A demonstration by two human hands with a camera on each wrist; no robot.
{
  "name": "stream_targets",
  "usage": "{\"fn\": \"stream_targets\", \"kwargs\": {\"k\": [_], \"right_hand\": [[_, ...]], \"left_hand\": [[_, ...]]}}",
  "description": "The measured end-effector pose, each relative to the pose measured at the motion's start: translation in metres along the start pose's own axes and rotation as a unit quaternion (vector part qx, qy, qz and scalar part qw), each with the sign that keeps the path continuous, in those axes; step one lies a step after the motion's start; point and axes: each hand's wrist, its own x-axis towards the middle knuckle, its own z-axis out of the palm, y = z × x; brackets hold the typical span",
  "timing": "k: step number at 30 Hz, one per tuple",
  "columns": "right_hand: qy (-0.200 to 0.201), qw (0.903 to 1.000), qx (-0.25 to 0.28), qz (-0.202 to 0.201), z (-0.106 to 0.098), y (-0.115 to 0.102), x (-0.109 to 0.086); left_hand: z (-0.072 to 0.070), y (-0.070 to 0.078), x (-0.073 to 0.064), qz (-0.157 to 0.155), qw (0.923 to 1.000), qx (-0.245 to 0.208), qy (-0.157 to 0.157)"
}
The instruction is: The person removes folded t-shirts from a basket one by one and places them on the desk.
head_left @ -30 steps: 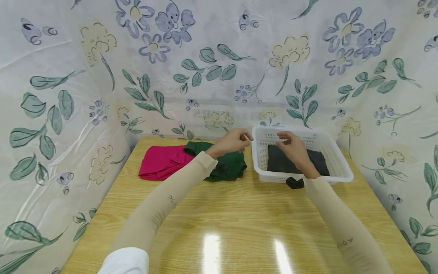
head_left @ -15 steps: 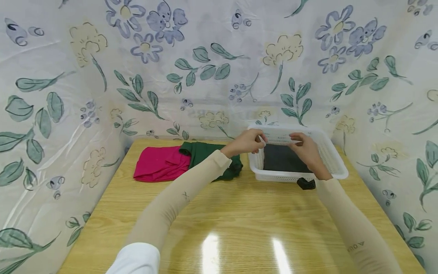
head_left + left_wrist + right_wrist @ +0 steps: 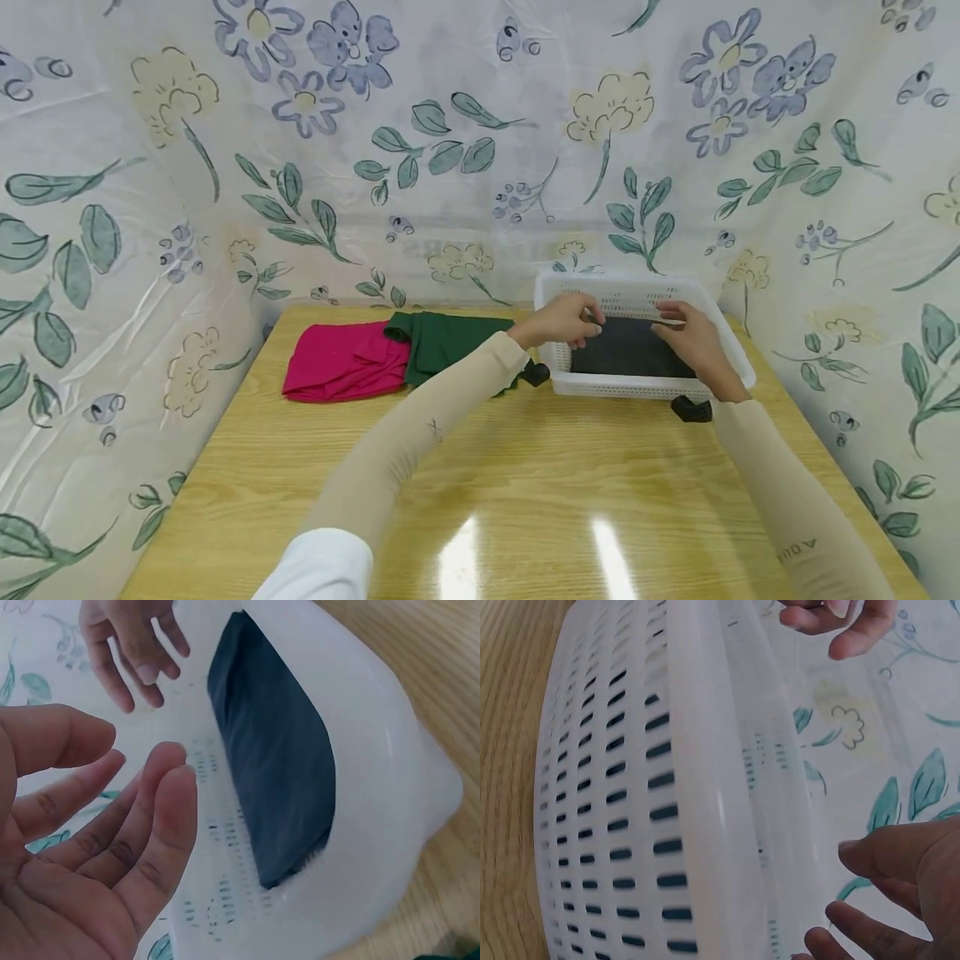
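A folded dark cloth (image 3: 630, 346) lies inside a white perforated plastic basket (image 3: 600, 382). My left hand (image 3: 564, 322) hovers over the basket's left end, fingers loosely bent and holding nothing. Over the right part of the basket is my right hand (image 3: 696, 340), thumb and fingers apart with nothing between them. In the left wrist view, the cloth (image 3: 274, 750) sits low in the basket, apart from both hands. The right wrist view shows the slotted basket wall (image 3: 619, 795), with dark cloth showing through its holes, and my right hand (image 3: 907, 892) beyond the rim.
Left of the basket, a folded dark green cloth (image 3: 442, 342) lies against a folded pink cloth (image 3: 341, 362) on the wooden table (image 3: 450, 467). A flower-printed sheet (image 3: 420, 167) hangs behind and along the sides. Small black devices (image 3: 692, 409) sit at both wrists.
My left hand has moved right, from above the green cloth to over the basket. My right hand has shifted right too, uncovering more of the dark cloth. The head view has turned slightly.
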Motion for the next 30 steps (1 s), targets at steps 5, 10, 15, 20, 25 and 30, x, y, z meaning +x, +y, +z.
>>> {"fn": "stream_targets", "kwargs": {"k": [5,10,15,20,25,30], "right_hand": [[-0.009,0.9998,-0.005,0.019,-0.007,0.006,-0.001],[-0.010,0.9994,-0.010,0.032,-0.013,0.010,-0.002],[-0.012,0.9990,-0.011,0.042,-0.018,0.019,-0.005],[-0.022,0.9981,-0.012,0.056,-0.020,0.028,-0.009],[-0.029,0.9966,-0.016,0.076,-0.023,0.032,-0.009],[-0.042,0.9948,-0.028,0.088,-0.027,0.027,-0.004]], "left_hand": [[0.008,0.005,0.009,-0.002,1.0000,0.006,-0.003],[0.012,0.009,0.015,-0.023,0.9997,0.012,-0.006],[0.017,0.008,0.023,-0.044,0.9990,0.012,-0.004],[0.020,0.005,0.030,-0.067,0.9977,-0.002,-0.012],[0.020,0.004,0.034,-0.085,0.9957,0.004,-0.037],[0.019,0.005,0.040,-0.121,0.9898,0.042,-0.063]]}}
